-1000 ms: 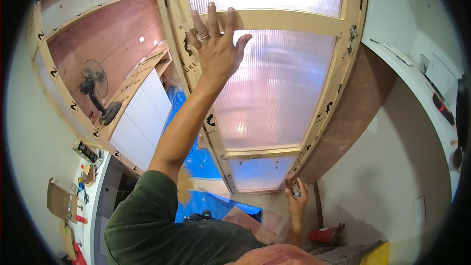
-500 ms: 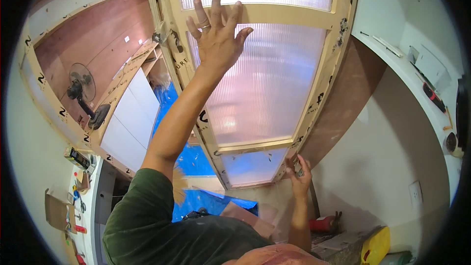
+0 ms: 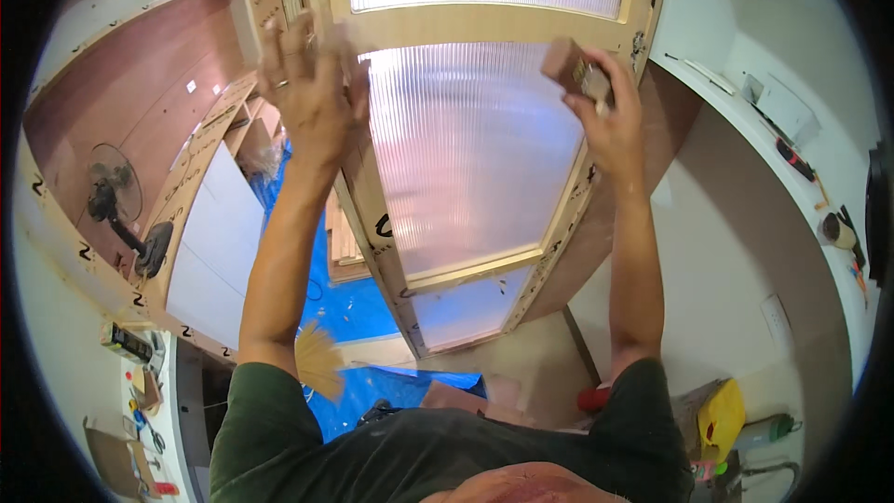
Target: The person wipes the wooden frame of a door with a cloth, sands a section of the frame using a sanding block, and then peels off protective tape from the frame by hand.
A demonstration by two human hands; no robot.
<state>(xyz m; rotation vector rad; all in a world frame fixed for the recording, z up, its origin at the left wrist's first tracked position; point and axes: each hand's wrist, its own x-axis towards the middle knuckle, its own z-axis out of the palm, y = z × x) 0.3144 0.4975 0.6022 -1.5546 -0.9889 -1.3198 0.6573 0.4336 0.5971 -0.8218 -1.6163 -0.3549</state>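
A tall pale wooden door [image 3: 484, 26] with ribbed translucent panels [image 3: 475, 149] stands in front of me. My left hand [image 3: 315, 93] is open at the door's left edge, its fingers spread and blurred; whether it touches the frame I cannot tell. My right hand [image 3: 619, 121] is raised before the right side of the middle panel. Between its thumb and fingers is what looks like a paintbrush [image 3: 565, 63], with a blocky brown head, a printed band and a pale end. The fingers cover part of it.
On the left, a fan [image 3: 116, 186] stands on a wooden ledge, above a counter with scissors [image 3: 158, 442]. Blue sheeting [image 3: 358, 307] and a straw broom [image 3: 318, 361] are on the floor. A white shelf [image 3: 717, 84] with tools curves along the right, above a yellow container [image 3: 722, 417].
My right hand has risen from the door's lower right with the paintbrush. My left hand has moved left from the upper crossbar to the door's left edge. The view has shifted slightly.
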